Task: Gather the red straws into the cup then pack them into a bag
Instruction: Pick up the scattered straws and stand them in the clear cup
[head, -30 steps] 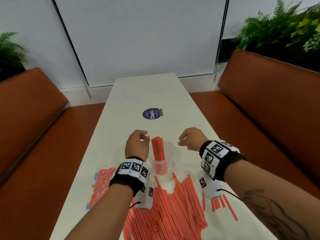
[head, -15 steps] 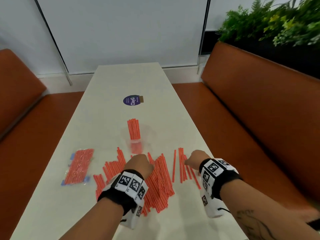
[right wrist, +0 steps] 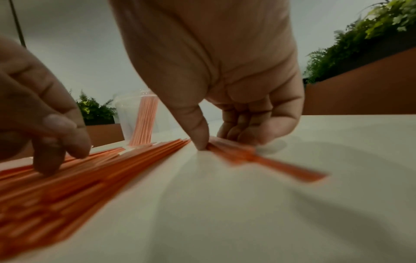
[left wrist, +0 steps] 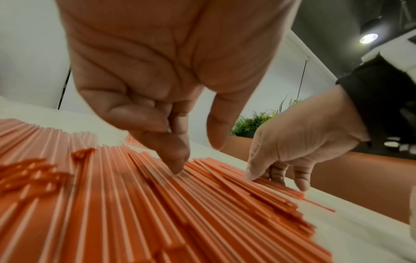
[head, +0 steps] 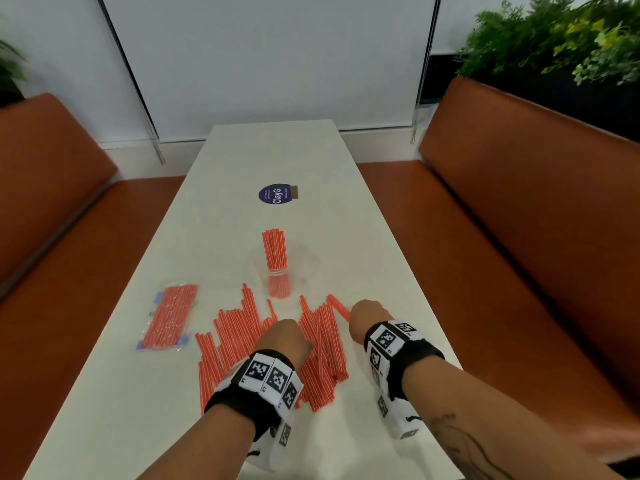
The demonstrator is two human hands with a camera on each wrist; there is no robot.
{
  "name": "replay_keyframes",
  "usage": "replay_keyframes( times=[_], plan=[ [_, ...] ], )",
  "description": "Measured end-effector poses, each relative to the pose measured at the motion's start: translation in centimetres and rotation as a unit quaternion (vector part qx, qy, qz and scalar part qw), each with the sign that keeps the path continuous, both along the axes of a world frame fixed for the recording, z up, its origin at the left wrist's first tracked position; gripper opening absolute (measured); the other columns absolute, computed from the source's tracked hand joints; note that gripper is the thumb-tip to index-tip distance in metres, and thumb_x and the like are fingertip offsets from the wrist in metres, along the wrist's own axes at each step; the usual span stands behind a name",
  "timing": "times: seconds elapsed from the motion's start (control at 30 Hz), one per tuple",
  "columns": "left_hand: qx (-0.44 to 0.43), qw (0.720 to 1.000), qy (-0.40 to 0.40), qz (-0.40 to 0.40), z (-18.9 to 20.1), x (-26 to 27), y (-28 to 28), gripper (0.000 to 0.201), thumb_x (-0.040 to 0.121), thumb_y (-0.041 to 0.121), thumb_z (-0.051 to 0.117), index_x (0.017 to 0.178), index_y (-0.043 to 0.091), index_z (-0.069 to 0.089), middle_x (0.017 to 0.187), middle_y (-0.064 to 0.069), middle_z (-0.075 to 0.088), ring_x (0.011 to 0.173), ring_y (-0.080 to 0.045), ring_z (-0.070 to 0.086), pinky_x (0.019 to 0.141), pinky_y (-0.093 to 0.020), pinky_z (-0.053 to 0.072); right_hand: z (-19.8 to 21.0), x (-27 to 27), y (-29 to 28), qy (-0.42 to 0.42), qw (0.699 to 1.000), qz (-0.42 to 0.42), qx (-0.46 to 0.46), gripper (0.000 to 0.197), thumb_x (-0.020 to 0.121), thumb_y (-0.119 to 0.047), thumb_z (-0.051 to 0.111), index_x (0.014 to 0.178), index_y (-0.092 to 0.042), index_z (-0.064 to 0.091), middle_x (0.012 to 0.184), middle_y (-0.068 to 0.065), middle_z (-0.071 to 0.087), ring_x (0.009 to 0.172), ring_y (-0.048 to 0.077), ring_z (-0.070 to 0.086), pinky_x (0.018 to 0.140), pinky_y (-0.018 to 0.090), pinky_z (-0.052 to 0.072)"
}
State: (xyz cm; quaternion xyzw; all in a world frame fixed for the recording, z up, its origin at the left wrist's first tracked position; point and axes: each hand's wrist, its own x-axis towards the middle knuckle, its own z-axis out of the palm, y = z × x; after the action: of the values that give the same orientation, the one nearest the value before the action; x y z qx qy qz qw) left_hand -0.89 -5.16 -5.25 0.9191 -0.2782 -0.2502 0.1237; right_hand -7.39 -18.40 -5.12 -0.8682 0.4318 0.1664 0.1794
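Observation:
A clear plastic cup (head: 277, 271) stands mid-table with a bundle of red straws upright in it; it also shows in the right wrist view (right wrist: 135, 117). Many loose red straws (head: 235, 327) lie fanned out in front of it. My left hand (left wrist: 198, 156) hovers over the pile, its fingertips (left wrist: 178, 167) touching the straws and its thumb apart, gripping nothing. My right hand (right wrist: 220, 142) sits at the pile's right edge and pinches a few straws (right wrist: 247, 156) between thumb and curled fingers. In the head view the left hand (head: 284, 336) and the right hand (head: 367, 317) show only their backs.
A clear bag (head: 169, 320) packed with red straws lies flat on the left of the white table (head: 381, 237). A purple round sticker (head: 275, 194) is farther back. Brown benches (head: 519, 220) run along both sides, with plants behind.
Both hands came back from the cup to the loose pile. The right hand has since slid left and drawn the stray straws on the right in against the pile.

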Motion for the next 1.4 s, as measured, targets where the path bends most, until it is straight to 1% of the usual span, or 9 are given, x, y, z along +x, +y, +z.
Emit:
replay_keyframes(
  times=[0.1, 0.2, 0.33, 0.4, 0.53, 0.9, 1.1, 1.3, 1.4],
  plan=[
    [-0.005, 1.000, -0.011, 0.002, -0.2, -0.4, -0.4, 0.037, 0.090, 0.024, 0.053, 0.055, 0.015, 0.042, 0.052, 0.001, 0.035, 0.044, -0.012, 0.033, 0.048, -0.023, 0.035, -0.2, 0.0, -0.1, 0.011, 1.000, 0.026, -0.002, 0.021, 0.091, -0.005, 0.045, 0.104, -0.007, 0.061, 0.122, 0.012, 0.062, 0.112, 0.026, 0.060, 0.095, 0.033, 0.050],
    [-0.012, 1.000, -0.024, 0.005, -0.2, -1.4, -1.3, 0.022, 0.089, 0.027, 0.054, 0.093, 0.006, 0.059, 0.077, -0.009, 0.060, 0.056, -0.014, 0.046, 0.045, -0.022, 0.033, -0.5, -0.1, 0.1, 0.023, 1.000, 0.013, -0.012, 0.021, 0.090, -0.006, 0.046, 0.103, -0.010, 0.061, 0.123, 0.011, 0.061, 0.114, 0.027, 0.058, 0.099, 0.037, 0.048],
    [0.010, 0.999, -0.026, 0.034, -0.7, -2.2, -3.4, 0.053, 0.086, 0.045, 0.056, 0.117, 0.002, 0.053, 0.115, -0.015, 0.061, 0.097, -0.028, 0.066, 0.075, -0.034, 0.054, -1.2, -0.3, 0.5, 0.024, 0.999, -0.003, -0.031, 0.032, 0.091, -0.012, 0.045, 0.121, -0.007, 0.055, 0.128, 0.012, 0.054, 0.120, 0.027, 0.051, 0.103, 0.038, 0.044],
    [0.021, 0.998, -0.026, 0.048, -0.4, -2.2, -4.3, 0.058, 0.082, 0.049, 0.060, 0.115, 0.002, 0.054, 0.113, -0.013, 0.062, 0.096, -0.028, 0.067, 0.075, -0.033, 0.054, -1.4, -0.4, 0.5, 0.008, 1.000, -0.016, -0.023, 0.032, 0.091, -0.014, 0.047, 0.121, -0.006, 0.054, 0.126, 0.012, 0.055, 0.118, 0.027, 0.053, 0.101, 0.037, 0.046],
    [0.059, 0.998, -0.032, -0.001, 0.6, -1.9, -5.3, 0.031, 0.082, 0.035, 0.061, 0.093, 0.006, 0.066, 0.101, -0.009, 0.070, 0.088, -0.024, 0.069, 0.063, -0.026, 0.049, -1.5, -0.7, 0.2, -0.025, 0.999, -0.046, 0.012, 0.026, 0.089, -0.008, 0.050, 0.114, -0.005, 0.058, 0.120, 0.011, 0.061, 0.113, 0.027, 0.059, 0.098, 0.037, 0.049],
    [0.098, 0.992, -0.038, -0.071, 0.5, -2.4, -6.5, 0.022, 0.089, 0.007, 0.047, 0.087, 0.002, 0.068, 0.094, -0.011, 0.070, 0.102, -0.027, 0.067, 0.075, -0.028, 0.049, -1.5, -0.7, 0.8, 0.015, 1.000, -0.020, -0.004, 0.031, 0.091, -0.012, 0.044, 0.121, -0.008, 0.054, 0.129, 0.010, 0.054, 0.121, 0.026, 0.049, 0.101, 0.037, 0.043],
    [0.061, 0.998, -0.007, -0.022, 0.4, -2.9, -6.4, 0.032, 0.097, 0.010, 0.040, 0.122, -0.001, 0.057, 0.130, -0.016, 0.058, 0.120, -0.027, 0.056, 0.099, -0.032, 0.044, -2.0, -0.9, 0.8, -0.022, 0.999, -0.047, -0.008, 0.033, 0.095, -0.010, 0.037, 0.126, -0.007, 0.048, 0.132, 0.010, 0.051, 0.124, 0.026, 0.048, 0.102, 0.039, 0.042],
    [-0.073, 0.991, 0.058, 0.096, 1.5, -2.9, -6.2, 0.028, 0.094, 0.012, 0.038, 0.119, -0.002, 0.041, 0.115, -0.019, 0.061, 0.103, -0.034, 0.062, 0.080, -0.037, 0.048, -1.5, -1.1, 0.4, -0.007, 0.999, 0.035, -0.028, 0.032, 0.096, -0.007, 0.040, 0.126, -0.004, 0.052, 0.133, 0.012, 0.052, 0.125, 0.026, 0.049, 0.104, 0.033, 0.042],
    [-0.137, 0.984, 0.051, 0.106, 1.8, -2.8, -5.5, 0.023, 0.094, 0.010, 0.038, 0.113, -0.002, 0.040, 0.089, -0.014, 0.057, 0.081, -0.030, 0.057, 0.060, -0.031, 0.039, -1.2, -1.2, 0.4, 0.025, 0.995, 0.079, -0.060, 0.035, 0.096, -0.008, 0.041, 0.130, -0.005, 0.048, 0.137, 0.012, 0.047, 0.129, 0.026, 0.044, 0.106, 0.032, 0.039]
  ],
)
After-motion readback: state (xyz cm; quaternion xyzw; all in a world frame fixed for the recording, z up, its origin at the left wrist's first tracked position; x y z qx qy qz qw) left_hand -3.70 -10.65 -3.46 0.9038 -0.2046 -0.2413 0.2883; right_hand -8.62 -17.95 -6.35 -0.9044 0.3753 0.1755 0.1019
